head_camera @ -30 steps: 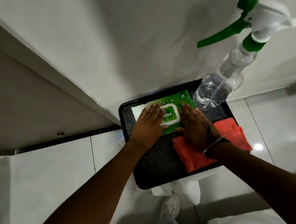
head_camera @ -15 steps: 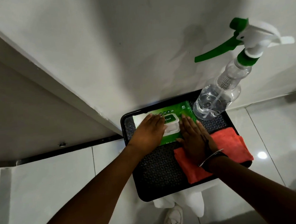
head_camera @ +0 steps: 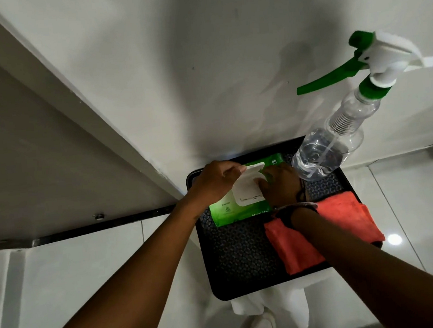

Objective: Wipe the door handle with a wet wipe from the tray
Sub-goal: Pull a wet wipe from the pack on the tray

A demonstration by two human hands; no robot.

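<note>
Room: we look down at a pale wall (head_camera: 200,59) with a slanting door edge at left, a dark threshold strip (head_camera: 97,227) along its foot, and glossy light floor tiles (head_camera: 88,268).
Left hand: our left hand (head_camera: 213,184) pinches the white flip lid (head_camera: 247,184) of the wipe pack and holds it raised.
Wipe pack: the green wet wipe pack (head_camera: 230,211) lies at the far left of the tray, against the wall side.
Tray: the black tray (head_camera: 240,254) with a patterned mat rests on a white stand, of which we see little.
Right hand: our right hand (head_camera: 280,184) sits curled at the pack's opening; whether it already grips a wipe we cannot tell.
Cloth: a red cloth (head_camera: 342,220) lies folded on the tray's right part, under the right wrist.
Spray bottle: a clear spray bottle (head_camera: 339,136) with green trigger stands at the tray's far right corner.
Change: half a second ago both hands lay flat on the closed lid; now the lid is up and the pack's near end has swung toward us.
</note>
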